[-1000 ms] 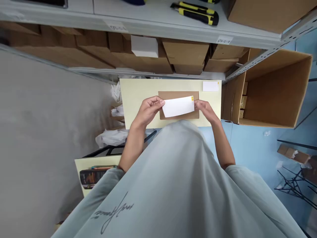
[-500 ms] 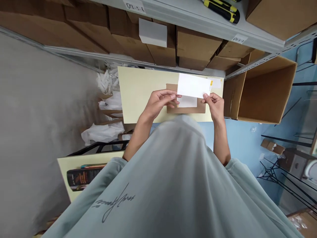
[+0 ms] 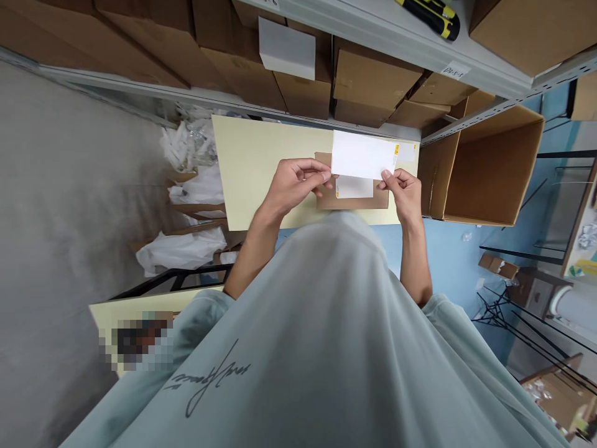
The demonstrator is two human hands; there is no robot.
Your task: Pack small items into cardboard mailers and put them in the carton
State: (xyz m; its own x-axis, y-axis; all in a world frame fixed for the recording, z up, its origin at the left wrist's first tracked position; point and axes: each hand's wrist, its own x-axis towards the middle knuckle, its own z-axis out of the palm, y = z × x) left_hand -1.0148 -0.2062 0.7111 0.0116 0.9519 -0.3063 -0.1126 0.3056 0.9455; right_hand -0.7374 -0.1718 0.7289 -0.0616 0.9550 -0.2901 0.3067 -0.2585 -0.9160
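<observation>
A white label with a small yellow mark at its right end is held up in front of me. My right hand pinches its lower right corner between thumb and fingers. At the lower left corner, my left hand has its fingertips on the edge, thumb and index close together. Beneath and partly covered lies a flat brown cardboard piece, perhaps a box, bearing a second white label. It rests on a pale yellow tabletop.
Another white label lies at the table's right end. An open cardboard box stands to the right. Behind, a metal shelf carries brown boxes and a yellow-black tool. White wrapping material is on the left.
My view has shifted slightly. Both hands keep nearly the same place at the label, which looks a little more level than before.
</observation>
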